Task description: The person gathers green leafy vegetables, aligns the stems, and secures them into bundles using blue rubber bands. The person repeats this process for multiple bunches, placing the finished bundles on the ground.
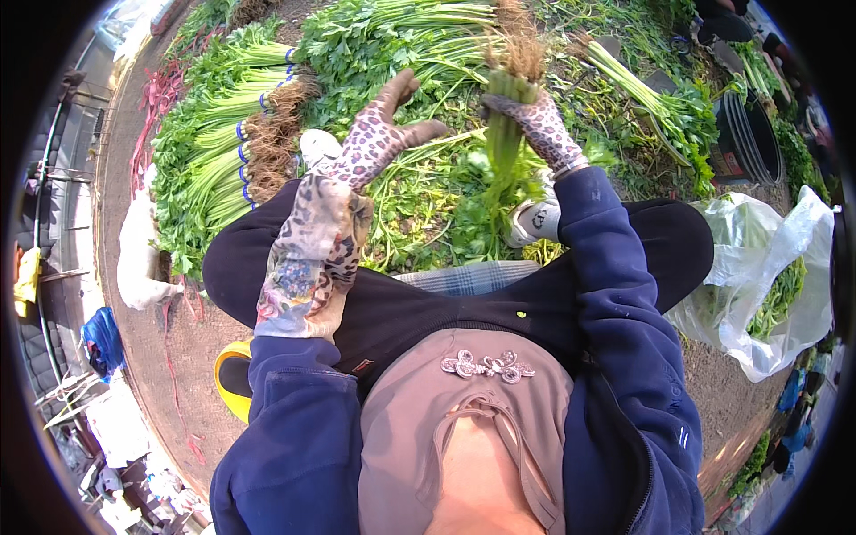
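In front of me, my right hand (535, 124), in a leopard-print glove, grips a bunch of celery (505, 137) by its stalks. Its brown roots point away from me, and its blurred leaves hang towards my lap. My left hand (378, 134), gloved alike, is empty, with thumb and fingers spread apart. Beyond it lies a heap of loose celery (401, 33) with roots to the right. Left of that hand, tied celery bunches (227, 147) lie in a row, bound with blue bands, roots facing right. Loose leaves and stalks (428, 207) litter the ground between my feet.
More celery (642, 93) lies to the right by a dark bucket (749, 140) on its side. A clear plastic bag (756, 281) holding greens stands near my right knee. Red strips (157, 100) and a white sack (137, 254) lie at the left. People are partly visible at the far right.
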Available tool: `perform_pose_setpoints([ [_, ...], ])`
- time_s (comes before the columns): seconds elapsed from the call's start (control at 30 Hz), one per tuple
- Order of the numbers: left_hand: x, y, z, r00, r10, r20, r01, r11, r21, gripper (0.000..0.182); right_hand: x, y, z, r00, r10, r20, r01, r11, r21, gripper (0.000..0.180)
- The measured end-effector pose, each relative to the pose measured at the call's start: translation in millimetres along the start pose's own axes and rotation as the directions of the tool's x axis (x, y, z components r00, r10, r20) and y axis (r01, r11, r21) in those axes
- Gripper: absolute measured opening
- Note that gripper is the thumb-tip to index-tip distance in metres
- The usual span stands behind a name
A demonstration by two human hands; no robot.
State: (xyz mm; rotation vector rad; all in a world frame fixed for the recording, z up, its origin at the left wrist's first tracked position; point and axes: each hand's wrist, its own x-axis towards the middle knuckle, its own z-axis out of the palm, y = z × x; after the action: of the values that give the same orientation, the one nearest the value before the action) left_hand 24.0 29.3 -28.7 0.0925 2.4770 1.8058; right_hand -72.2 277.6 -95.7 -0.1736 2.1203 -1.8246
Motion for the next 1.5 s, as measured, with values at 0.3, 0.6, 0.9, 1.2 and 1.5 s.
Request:
perform_pose_setpoints([
  [0.3, -18.8, -6.1, 65.1, 0.936, -0.270, 0.224, 0.344, 0.835, -0.430, 0.048, -37.5, -75.2, 45.6, 0.953, -0.282, 0.112, 0.244, 0.932, 0.266, 0.053],
  [0.6, -40.4, -7.0, 27.9, 0.931, -0.347, 0.110, 0.364, 0.898, -0.248, 0.043, -50.6, -137.9, 5.4, 0.885, -0.393, 0.252, 0.397, 0.352, -0.847, 0.053],
  [0.9, -42.1, -24.1, 11.7, 0.882, -0.367, 0.295, 0.419, 0.897, -0.139, 0.041, -57.5, -114.9, -12.9, 0.732, -0.294, 0.615, 0.680, 0.259, -0.686, 0.017],
  [1.2, -45.7, -15.2, 10.9, 0.884, -0.379, 0.274, 0.449, 0.852, -0.270, 0.046, -43.6, -108.5, -20.0, 0.913, -0.389, 0.123, 0.360, 0.625, -0.693, 0.021],
  [1.5, -47.9, -27.8, 15.9, 0.905, -0.420, 0.062, 0.420, 0.907, 0.012, 0.056, -42.7, -96.1, 18.5, 0.931, -0.325, 0.168, 0.342, 0.608, -0.716, 0.050],
])
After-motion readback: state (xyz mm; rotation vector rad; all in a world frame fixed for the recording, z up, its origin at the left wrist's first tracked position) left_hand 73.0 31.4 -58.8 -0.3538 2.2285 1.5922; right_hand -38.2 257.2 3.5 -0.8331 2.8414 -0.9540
